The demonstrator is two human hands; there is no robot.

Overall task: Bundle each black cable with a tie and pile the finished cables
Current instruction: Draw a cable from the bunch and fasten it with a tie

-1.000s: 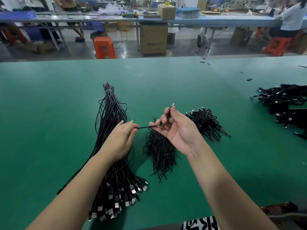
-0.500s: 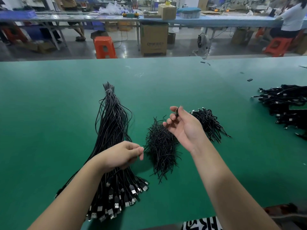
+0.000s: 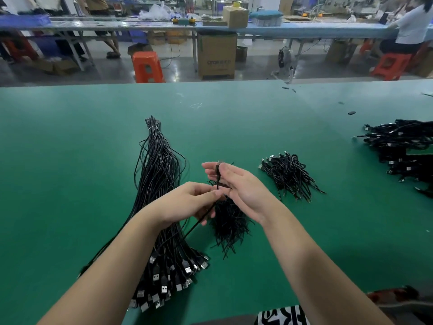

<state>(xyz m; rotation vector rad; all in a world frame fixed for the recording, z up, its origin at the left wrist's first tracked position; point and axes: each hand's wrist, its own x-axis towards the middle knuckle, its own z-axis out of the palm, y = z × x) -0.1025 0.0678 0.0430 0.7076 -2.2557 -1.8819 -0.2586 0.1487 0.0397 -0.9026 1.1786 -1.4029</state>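
Black cable (image 3: pixel 218 174) pinched between left hand (image 3: pixel 187 202) and loosely curled right hand (image 3: pixel 241 188) above the ties (image 3: pixel 229 221), unbundled; small finished pile (image 3: pixel 290 177) right, big loose bundle (image 3: pixel 161 184) left remaining.

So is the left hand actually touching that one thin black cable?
Touching. The head view shows the left hand pinching the cable at its fingertips, while the right hand holds its upper end.

Two hands (image 3: pixel 187 202) (image 3: pixel 243 188), four black cable heaps (image 3: pixel 159 184), two orange stools (image 3: pixel 147 66).
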